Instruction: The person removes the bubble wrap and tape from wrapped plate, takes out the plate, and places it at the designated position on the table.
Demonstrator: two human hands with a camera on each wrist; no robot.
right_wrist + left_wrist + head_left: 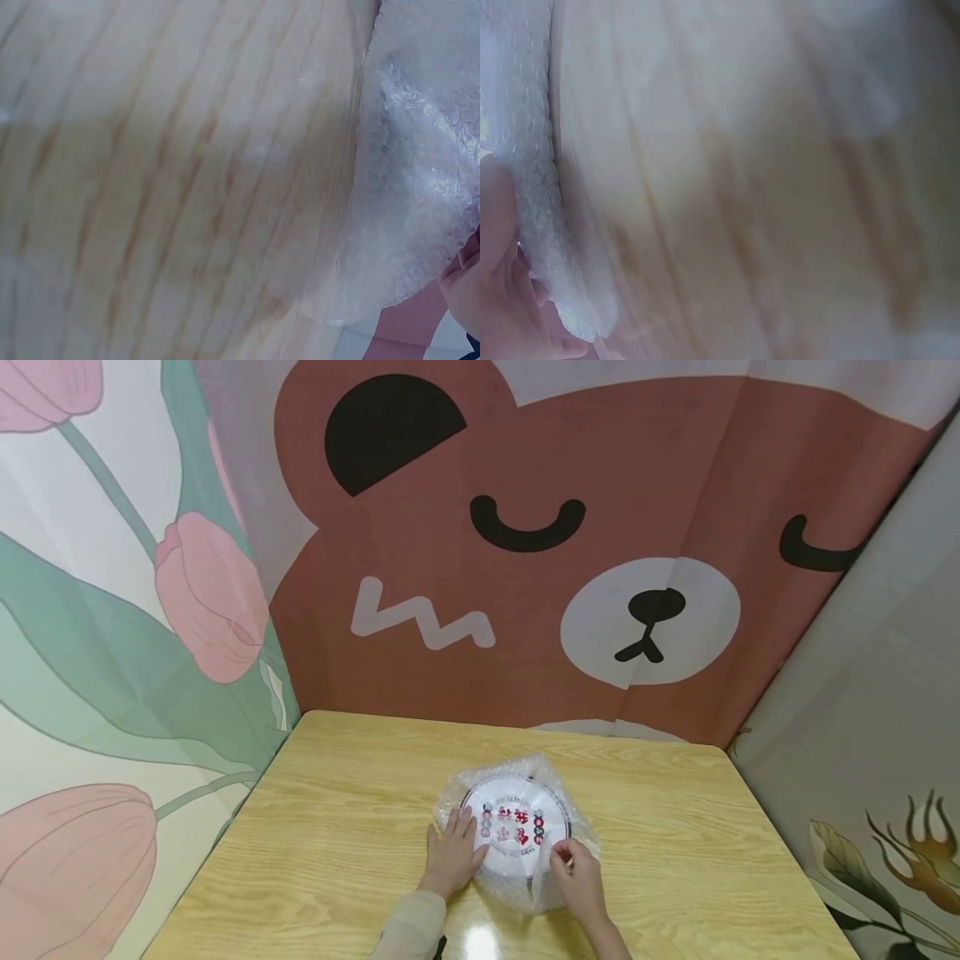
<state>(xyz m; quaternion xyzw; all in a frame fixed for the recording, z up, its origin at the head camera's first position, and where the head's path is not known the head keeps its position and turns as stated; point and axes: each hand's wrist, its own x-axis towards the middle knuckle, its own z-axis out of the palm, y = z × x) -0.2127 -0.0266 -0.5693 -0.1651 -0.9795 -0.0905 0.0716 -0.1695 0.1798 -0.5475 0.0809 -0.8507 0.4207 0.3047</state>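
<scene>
A round white disc (517,797) with a dark ring near its rim and red and dark characters lies on the table, with clear bubble wrap (504,893) under and around it. My left hand (450,856) rests on the disc's left side, its fingers spread and fairly straight. At the lower right, my right hand (581,877) has curled fingers and pinches a piece of the wrap. The left wrist view catches part of the left hand (514,300) beside the bubble wrap (536,172). In the right wrist view, fingers (465,289) touch the wrap's edge (416,187).
The wooden table (337,827) extends on both sides of the disc and behind it. A curtain with a brown bear (585,610) hangs at the back edge. Flower-printed cloths stand at the left (97,652) and right (862,735).
</scene>
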